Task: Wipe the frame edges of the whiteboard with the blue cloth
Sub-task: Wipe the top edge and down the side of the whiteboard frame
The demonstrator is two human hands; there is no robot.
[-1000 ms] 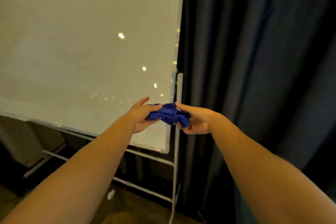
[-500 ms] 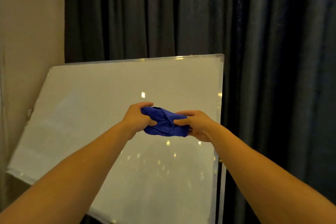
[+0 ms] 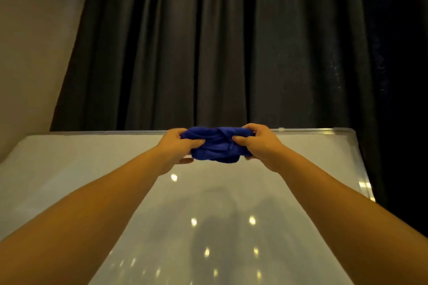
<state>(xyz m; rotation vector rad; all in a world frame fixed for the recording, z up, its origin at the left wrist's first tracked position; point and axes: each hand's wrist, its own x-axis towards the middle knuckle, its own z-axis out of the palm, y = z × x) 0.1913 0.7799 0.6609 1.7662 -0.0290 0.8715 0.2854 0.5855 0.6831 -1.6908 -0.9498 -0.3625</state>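
A bunched blue cloth [image 3: 216,146] is stretched between both hands, right at the top frame edge [image 3: 104,132] of the whiteboard [image 3: 92,169]. My left hand [image 3: 178,148] grips its left end and my right hand [image 3: 257,143] grips its right end. The cloth overlaps the silver top rail near its middle; whether it presses on the rail cannot be told. The board's right frame edge [image 3: 361,164] runs down at the right. The white surface reflects small ceiling lights.
A dark pleated curtain [image 3: 220,41] hangs behind the board and to its right. A beige wall [image 3: 30,41] stands at the left. Both of my forearms reach up across the board's surface.
The view has swung upward from the board's lower right corner to its top edge. Both hands, still holding the cloth, have risen to the top rail.
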